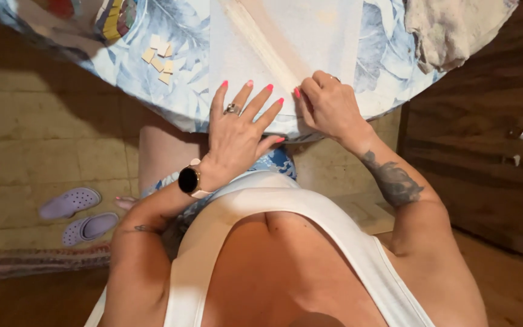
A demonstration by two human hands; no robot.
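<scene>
A floor [43, 157] of pale stone tiles fills the left side, and a dark wooden cabinet [479, 151] stands on the right. At the top sits a round table [171, 79] covered with a cloth of blue leaves on white. A pale sheet of paper [310, 42] lies across it, with a folded strip running down toward the near edge. A crumpled beige rag [449, 30] rests on the table's right part. Two lilac clogs [80, 215] lie on the floor at left, beside a striped rug [37, 260]. The left hand [237, 130] lies flat on the paper's near edge, fingers spread, its grip open. The right hand [328, 106] pinches the folded strip, its grip closed on the paper. Small tan squares [160, 57] lie near the table's left edge
</scene>
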